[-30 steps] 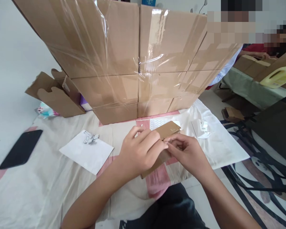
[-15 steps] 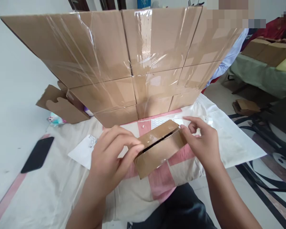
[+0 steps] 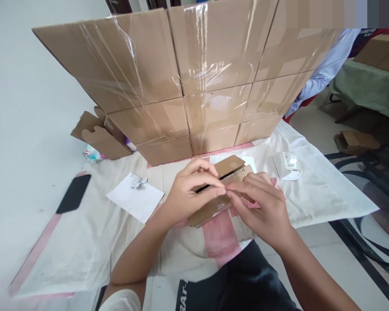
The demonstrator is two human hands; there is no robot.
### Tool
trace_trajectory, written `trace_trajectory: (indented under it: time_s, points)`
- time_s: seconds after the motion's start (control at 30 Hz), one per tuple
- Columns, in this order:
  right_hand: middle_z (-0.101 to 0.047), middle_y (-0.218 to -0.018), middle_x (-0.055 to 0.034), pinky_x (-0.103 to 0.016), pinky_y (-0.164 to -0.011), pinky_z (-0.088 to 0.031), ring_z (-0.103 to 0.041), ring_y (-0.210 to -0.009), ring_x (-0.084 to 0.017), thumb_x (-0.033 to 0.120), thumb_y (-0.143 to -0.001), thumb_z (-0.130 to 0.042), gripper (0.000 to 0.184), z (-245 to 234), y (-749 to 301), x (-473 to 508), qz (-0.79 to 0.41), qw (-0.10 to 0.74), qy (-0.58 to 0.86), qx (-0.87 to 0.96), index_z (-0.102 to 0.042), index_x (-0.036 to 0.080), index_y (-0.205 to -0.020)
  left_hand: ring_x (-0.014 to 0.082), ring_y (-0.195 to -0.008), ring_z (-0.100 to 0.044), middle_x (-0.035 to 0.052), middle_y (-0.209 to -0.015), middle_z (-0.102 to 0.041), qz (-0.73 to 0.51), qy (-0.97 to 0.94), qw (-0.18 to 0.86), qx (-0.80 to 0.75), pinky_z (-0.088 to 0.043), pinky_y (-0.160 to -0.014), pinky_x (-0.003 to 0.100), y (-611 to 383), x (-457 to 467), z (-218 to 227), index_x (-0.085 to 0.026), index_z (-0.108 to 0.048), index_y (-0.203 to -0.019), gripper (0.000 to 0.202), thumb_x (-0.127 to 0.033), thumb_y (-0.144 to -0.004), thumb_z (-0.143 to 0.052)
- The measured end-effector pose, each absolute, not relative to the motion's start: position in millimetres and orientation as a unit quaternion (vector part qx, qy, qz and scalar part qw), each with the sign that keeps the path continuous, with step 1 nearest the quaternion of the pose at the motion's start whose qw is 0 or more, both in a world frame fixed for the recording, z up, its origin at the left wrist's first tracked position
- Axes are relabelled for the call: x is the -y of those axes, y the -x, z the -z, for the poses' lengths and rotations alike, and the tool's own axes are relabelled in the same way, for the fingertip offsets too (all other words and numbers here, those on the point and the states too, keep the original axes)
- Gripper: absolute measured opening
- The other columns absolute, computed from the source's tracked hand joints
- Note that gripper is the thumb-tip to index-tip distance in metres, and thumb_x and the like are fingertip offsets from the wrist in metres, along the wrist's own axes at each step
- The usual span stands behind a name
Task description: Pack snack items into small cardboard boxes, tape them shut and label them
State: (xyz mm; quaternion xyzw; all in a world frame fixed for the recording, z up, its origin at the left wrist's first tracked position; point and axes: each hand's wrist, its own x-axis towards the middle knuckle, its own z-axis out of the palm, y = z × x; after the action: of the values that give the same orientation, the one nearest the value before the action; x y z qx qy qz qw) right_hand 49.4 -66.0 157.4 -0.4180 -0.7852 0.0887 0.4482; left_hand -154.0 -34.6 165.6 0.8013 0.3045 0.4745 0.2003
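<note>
the left hand (image 3: 199, 185) and the right hand (image 3: 261, 209), which half a second ago stood apart at either end of the small cardboard box (image 3: 210, 211), now meet fingertip to fingertip above its middle. each is narrowed to a pinch; whether something thin is caught between the tips, i cannot tell. the effort seems to have shifted from the box's ends to the slot between its panels, likely fine fingertip work.

the box lies aslant just under both hands, stiff brown board with a shiny patch on the near panel and a dark, straight slot. beyond the fingers, a printed sheet (image 3: 251, 163) peeps out, flat and gridded. right of the right hand sits a glossy white tape dispenser (image 3: 287, 168). left of the left hand lies smooth white paper (image 3: 132, 203), then a flat black phone (image 3: 74, 194). soft, wrinkled cloth (image 3: 324, 194) covers the bench; ahead of both hands rises a cardboard wall (image 3: 217, 103), streaked with clear, creased tape.
</note>
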Motion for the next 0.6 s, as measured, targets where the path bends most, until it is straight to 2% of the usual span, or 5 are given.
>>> trace_trajectory:
  time_s: [0.03,0.07,0.23,0.4,0.6]
  points:
    - [-0.062,-0.065,0.0015,-0.033,-0.066,-0.04,-0.05,-0.056,-0.013,0.022,-0.095,-0.063,0.014,-157,-49,67,-0.126,0.451,0.434,0.769,-0.077,0.023,-0.099,0.014,-0.084,-0.064,0.0007,-0.091,-0.064,-0.496,-0.801,0.161,-0.294,-0.051,-0.078,0.032,151,37,-164,-0.025,-0.072,-0.091,0.003,-0.027,-0.092,-0.073]
    - [-0.061,-0.063,0.0023,-0.032,-0.063,-0.04,-0.048,-0.054,-0.013,0.024,-0.094,-0.064,0.015,-156,-50,67,-0.168,0.455,0.454,0.748,-0.078,0.024,-0.1,0.0128,-0.078,-0.061,-0.0009,-0.084,-0.063,-0.509,-0.804,0.103,-0.29,-0.048,-0.077,0.032,148,39,-163,-0.024,-0.07,-0.086,0.007,-0.022,-0.093,-0.072]
    - [-0.057,-0.056,0.0038,-0.027,-0.051,-0.036,-0.044,-0.049,-0.012,0.018,-0.085,-0.063,0.022,-149,-52,56,-0.263,0.433,0.527,0.682,-0.083,0.026,-0.089,0.0149,-0.071,-0.057,-0.0009,-0.076,-0.066,-0.464,-0.813,-0.185,-0.299,-0.038,-0.074,0.037,139,51,-144,-0.022,-0.066,-0.089,0.009,-0.013,-0.091,-0.067]
    - [-0.071,-0.073,0.0009,-0.028,-0.064,-0.046,-0.058,-0.062,-0.014,0.01,-0.08,-0.054,0.037,-150,-42,49,-0.266,0.43,0.486,0.713,-0.084,0.027,-0.092,0.016,-0.073,-0.057,0.001,-0.079,-0.064,-0.492,-0.767,-0.192,-0.366,-0.041,-0.075,0.037,145,62,-126,-0.023,-0.065,-0.09,0.009,-0.014,-0.092,-0.066]
    - [-0.077,-0.079,-0.0004,-0.027,-0.067,-0.051,-0.067,-0.072,-0.015,0.013,-0.08,-0.056,0.029,-150,-48,36,-0.456,0.397,0.379,0.701,-0.083,0.023,-0.085,0.0169,-0.074,-0.059,0.0015,-0.08,-0.062,-0.528,-0.73,-0.189,-0.391,-0.046,-0.071,0.035,144,86,-109,-0.024,-0.065,-0.092,0.011,-0.014,-0.089,-0.068]
